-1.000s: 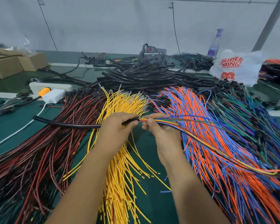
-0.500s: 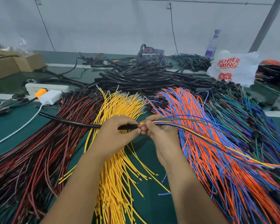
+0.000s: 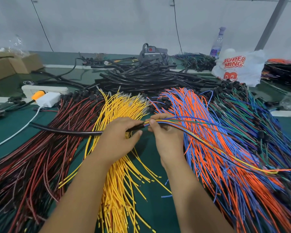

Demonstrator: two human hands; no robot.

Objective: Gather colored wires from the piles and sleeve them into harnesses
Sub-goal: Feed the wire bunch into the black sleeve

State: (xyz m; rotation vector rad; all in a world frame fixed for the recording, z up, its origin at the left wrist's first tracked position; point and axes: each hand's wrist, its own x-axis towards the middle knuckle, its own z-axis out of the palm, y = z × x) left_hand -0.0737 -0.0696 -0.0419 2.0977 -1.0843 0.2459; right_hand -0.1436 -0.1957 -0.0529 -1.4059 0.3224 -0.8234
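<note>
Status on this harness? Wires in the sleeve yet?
Done: a mixed bundle of wires is gathered. In hand: left hand holds the black sleeve, right hand pinches the bundle at its mouth. Left: nearly the whole bundle is outside the sleeve, and the piles remain large.

Green table [image 3: 151,162] carrying sorted wire piles.
From left to right lie red-and-black wires [image 3: 40,148], yellow wires [image 3: 119,190], orange-and-blue wires [image 3: 225,165] and green-and-blue wires [image 3: 259,118]; behind them black sleeves [image 3: 141,78], a power strip [image 3: 44,89], cardboard boxes [image 3: 10,64] and a plastic bag [image 3: 238,68].
</note>
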